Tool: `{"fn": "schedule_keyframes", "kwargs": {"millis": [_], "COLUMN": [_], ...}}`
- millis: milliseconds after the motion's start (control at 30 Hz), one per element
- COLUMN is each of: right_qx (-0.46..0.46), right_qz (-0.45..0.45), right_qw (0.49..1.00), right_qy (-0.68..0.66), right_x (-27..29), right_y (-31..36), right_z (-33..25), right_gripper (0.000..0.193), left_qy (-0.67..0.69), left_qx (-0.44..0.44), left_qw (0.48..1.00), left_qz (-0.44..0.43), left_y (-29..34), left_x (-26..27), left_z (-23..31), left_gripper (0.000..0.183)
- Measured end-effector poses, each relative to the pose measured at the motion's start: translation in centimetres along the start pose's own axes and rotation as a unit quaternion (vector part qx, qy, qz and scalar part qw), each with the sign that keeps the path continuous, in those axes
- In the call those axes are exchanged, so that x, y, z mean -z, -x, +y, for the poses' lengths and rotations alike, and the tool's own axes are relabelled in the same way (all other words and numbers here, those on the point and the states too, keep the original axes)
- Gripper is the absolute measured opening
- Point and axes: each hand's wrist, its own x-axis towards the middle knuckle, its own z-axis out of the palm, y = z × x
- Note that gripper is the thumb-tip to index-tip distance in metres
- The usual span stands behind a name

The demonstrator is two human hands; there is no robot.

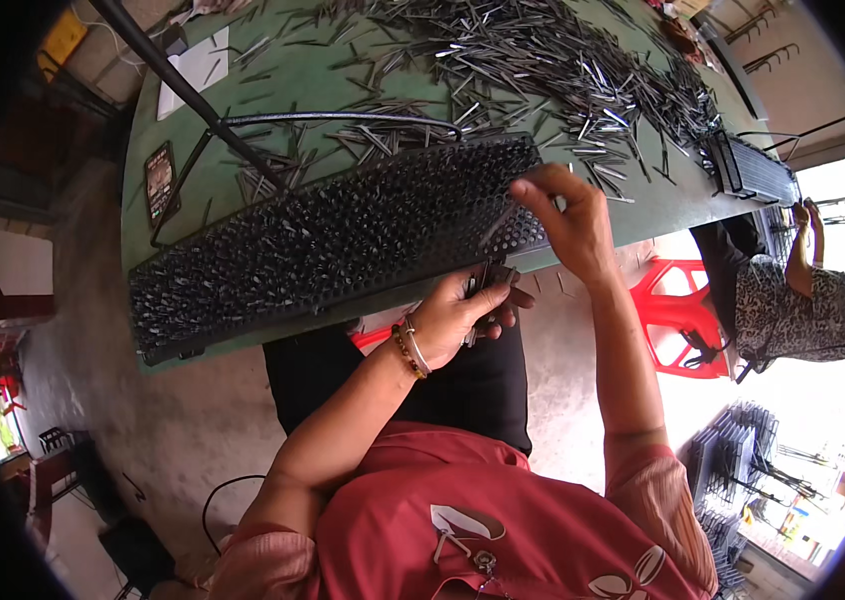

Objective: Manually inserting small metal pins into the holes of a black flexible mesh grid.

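Observation:
A long dark rack point(525, 236) with a perforated top lies slanted along the near edge of the table. Dark, thin strips point(293, 235) stand upright in most of its holes, while bare holes show at its right end. My left hand point(458, 315), with bracelets at the wrist, is closed around a small bunch of dark flat strips point(496, 275) just below the rack's near edge. Above the rack's right end, my right hand point(573, 215) has thumb and forefinger pinched. A thin, blurred strip point(499, 226) appears to hang from that pinch over the bare holes.
Loose strips point(563, 70) lie heaped across the green table point(313, 75). A phone point(160, 183) lies at the left, and a dark bar point(183, 85) slants over the rack. Another person point(808, 300) works beside a second rack point(758, 170) at right, near a red stool point(678, 315).

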Motion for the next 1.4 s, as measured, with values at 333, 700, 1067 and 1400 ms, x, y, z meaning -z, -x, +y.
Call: {"fn": "schedule_keyframes", "kwargs": {"millis": [333, 700, 1067, 1400], "right_qx": [0.252, 0.22, 0.34, 0.34], "right_qz": [0.143, 0.14, 0.046, 0.025], "right_qw": [0.936, 0.938, 0.895, 0.891], "right_qy": [0.198, 0.226, 0.286, 0.299], "right_x": [-0.6, -0.6, -1.2, -1.7], "right_y": [-2.1, -1.9, -1.9, -1.8], "right_z": [1.4, 2.1, 1.4, 1.4], "right_gripper": [0.011, 0.011, 0.014, 0.021], "left_qy": [0.014, 0.026, 0.029, 0.023], "left_qx": [0.007, 0.007, 0.012, 0.01], "left_qw": [1.0, 1.0, 0.999, 1.0], "left_qz": [0.01, 0.007, 0.006, 0.0], "left_y": [0.2, 0.4, 0.5, 0.5], "left_x": [-0.4, -0.1, -0.1, -0.2], "left_z": [-0.7, -1.1, -0.9, -0.9], "left_gripper": [0.018, 0.023, 0.017, 0.018]}}
